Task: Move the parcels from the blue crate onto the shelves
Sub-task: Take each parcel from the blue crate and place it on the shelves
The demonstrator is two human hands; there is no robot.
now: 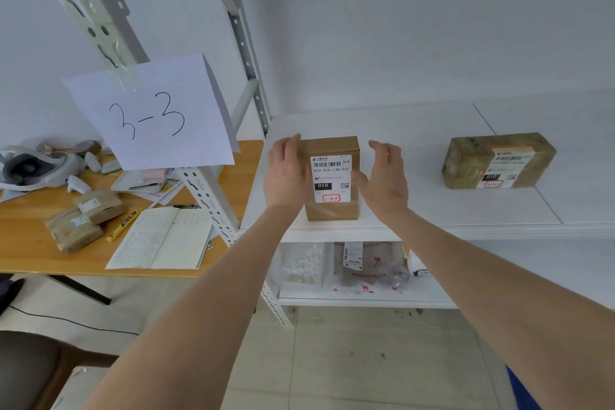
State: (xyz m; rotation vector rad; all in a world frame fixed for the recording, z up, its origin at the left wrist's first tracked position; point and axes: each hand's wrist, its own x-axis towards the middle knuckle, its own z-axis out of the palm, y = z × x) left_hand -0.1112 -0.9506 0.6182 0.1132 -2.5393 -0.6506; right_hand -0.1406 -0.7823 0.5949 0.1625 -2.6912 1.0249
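the small brown cardboard parcel (pixel 333 147) looks light and stiff, so take it by its sides. the left hand (pixel 287 174) lies flat against one side. the right hand (pixel 383 176) is spread open just beside it, holding nothing.

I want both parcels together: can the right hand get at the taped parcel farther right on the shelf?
Probably yes: the right hand is open, and only bare shelf lies between it and the taped parcel.

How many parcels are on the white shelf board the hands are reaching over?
2. A labelled cardboard box stands near the front edge, between the left hand and right hand; a tape-wrapped brown parcel lies farther right. More could sit beyond the frame's right edge.
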